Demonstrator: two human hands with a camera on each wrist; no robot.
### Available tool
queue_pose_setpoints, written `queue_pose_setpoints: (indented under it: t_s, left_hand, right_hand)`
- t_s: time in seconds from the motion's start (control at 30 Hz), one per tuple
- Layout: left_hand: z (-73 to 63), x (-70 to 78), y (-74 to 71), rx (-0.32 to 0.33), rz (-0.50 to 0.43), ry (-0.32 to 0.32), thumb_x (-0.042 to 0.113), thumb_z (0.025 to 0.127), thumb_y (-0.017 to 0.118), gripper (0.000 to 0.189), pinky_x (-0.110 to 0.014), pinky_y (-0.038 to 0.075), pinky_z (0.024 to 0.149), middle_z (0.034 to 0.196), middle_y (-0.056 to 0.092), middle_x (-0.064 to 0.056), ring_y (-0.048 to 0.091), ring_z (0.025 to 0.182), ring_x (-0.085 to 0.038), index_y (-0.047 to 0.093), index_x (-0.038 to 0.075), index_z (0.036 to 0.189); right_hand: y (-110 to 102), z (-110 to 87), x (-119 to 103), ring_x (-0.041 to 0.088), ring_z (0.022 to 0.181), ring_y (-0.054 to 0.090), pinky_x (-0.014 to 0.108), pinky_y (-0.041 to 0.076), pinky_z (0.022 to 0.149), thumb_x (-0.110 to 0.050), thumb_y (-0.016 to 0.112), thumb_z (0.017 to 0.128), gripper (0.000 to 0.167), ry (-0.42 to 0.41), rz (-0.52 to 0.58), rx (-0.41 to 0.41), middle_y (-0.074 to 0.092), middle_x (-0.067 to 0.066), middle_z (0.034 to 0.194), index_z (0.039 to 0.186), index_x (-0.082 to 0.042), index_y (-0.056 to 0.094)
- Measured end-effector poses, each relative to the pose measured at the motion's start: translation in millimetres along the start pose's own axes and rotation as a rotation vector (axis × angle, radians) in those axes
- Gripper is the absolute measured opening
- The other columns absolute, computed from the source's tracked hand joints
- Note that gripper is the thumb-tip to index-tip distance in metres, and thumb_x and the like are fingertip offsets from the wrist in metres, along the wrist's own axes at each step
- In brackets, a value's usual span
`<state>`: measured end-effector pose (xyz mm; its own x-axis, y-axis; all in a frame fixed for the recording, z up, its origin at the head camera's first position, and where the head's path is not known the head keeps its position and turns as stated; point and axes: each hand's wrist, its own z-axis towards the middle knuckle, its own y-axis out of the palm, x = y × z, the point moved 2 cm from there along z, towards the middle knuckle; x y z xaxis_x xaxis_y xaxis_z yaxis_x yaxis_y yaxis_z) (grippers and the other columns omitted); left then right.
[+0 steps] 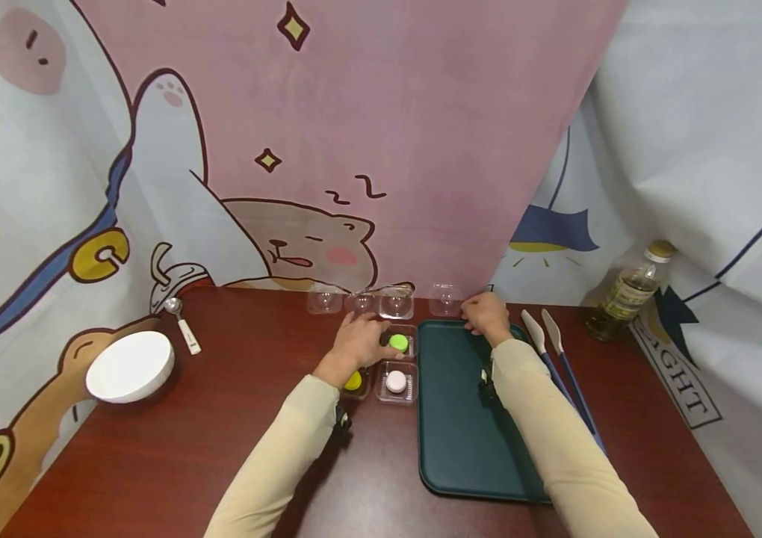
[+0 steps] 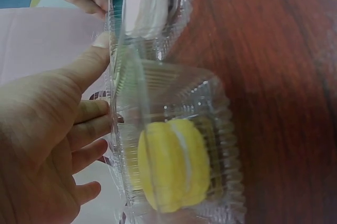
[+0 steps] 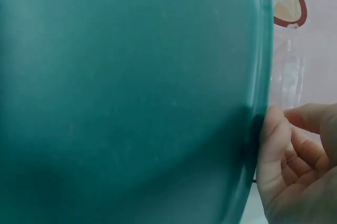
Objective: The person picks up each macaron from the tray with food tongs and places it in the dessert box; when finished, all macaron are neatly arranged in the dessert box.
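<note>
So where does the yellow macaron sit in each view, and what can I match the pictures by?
Head: the yellow macaron is just left of and below centre.
Left wrist: lower middle, large, in a clear container.
Right wrist: not in it.
Shared landmark: the right hand, right of centre in the head view, top left in the left wrist view, lower right in the right wrist view.
</note>
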<state>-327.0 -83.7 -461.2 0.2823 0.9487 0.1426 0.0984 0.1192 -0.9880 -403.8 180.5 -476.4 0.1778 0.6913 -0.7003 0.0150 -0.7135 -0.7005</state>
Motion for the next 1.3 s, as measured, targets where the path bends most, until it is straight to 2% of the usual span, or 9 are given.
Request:
queue_pose_setpoints:
  t_s: [0.2, 0.47, 0.63, 0.87, 1.1, 1.3]
  left_hand:
    - [1.6, 1.6, -0.6, -0.007, -0.003, -0.003, 0.064, 0.083, 0.073, 0.078, -0.054, 0.021, 0.126, 0.146, 0.06, -0.004, 0.042, 0.148, -0.023, 0.058, 0.019, 0.145]
    - [4.9, 4.1, -4.4, 0.022, 0.03, 0.01, 0.066, 0.082, 0.073, 0.076, -0.053, 0.022, 0.126, 0.142, 0.064, -0.003, 0.046, 0.144, -0.023, 0.062, 0.02, 0.141]
    - [4.1, 5.3, -5.2, 0.006, 0.029, 0.001, 0.065, 0.082, 0.073, 0.075, -0.054, 0.019, 0.127, 0.141, 0.065, -0.003, 0.045, 0.145, -0.023, 0.062, 0.019, 0.141]
    - [0.5, 6.6, -5.7, 0.011, 0.006, 0.0, 0.064, 0.082, 0.074, 0.075, -0.061, 0.008, 0.126, 0.14, 0.065, -0.002, 0.042, 0.148, -0.021, 0.063, 0.018, 0.14]
    - [-2.8, 5.4, -5.5, 0.026, -0.016, 0.009, 0.063, 0.083, 0.073, 0.074, -0.065, 0.012, 0.124, 0.139, 0.066, -0.003, 0.042, 0.147, -0.025, 0.063, 0.017, 0.14]
    - [-4.8, 5.8, -5.0, 0.012, -0.015, 0.018, 0.063, 0.084, 0.072, 0.075, -0.06, 0.012, 0.126, 0.142, 0.064, -0.003, 0.04, 0.149, -0.025, 0.061, 0.016, 0.142]
  right_hand:
    - [-8.7, -4.4, -0.4, 0.012, 0.063, 0.069, 0.026, 0.059, 0.054, -0.019, 0.054, 0.097, 0.028, -0.022, 0.007, 0.009, 0.076, 0.011, 0.091, 0.104, -0.003, 0.076]
    - [-24.2, -21.6, -5.6, 0.013, 0.069, 0.069, 0.028, 0.061, 0.059, -0.022, 0.056, 0.099, 0.031, -0.044, 0.054, -0.021, 0.076, 0.016, 0.103, 0.114, -0.002, 0.074]
    - [-30.2, -32.9, -6.4, 0.014, 0.073, 0.069, 0.028, 0.061, 0.062, -0.023, 0.054, 0.1, 0.033, -0.064, 0.076, -0.056, 0.075, 0.017, 0.108, 0.117, -0.003, 0.073]
    - [-34.7, -45.2, -9.4, 0.014, 0.071, 0.069, 0.028, 0.06, 0.06, -0.023, 0.058, 0.101, 0.03, -0.091, 0.107, -0.063, 0.076, 0.017, 0.105, 0.116, -0.003, 0.074]
    - [-31.2, -53.6, -19.7, 0.012, 0.065, 0.067, 0.029, 0.059, 0.057, -0.02, 0.058, 0.099, 0.028, -0.14, 0.122, -0.08, 0.076, 0.014, 0.098, 0.115, -0.003, 0.073]
    - [-27.5, -60.5, -28.4, 0.013, 0.064, 0.067, 0.031, 0.06, 0.058, -0.019, 0.056, 0.099, 0.026, -0.174, 0.128, -0.105, 0.076, 0.015, 0.098, 0.113, -0.004, 0.073]
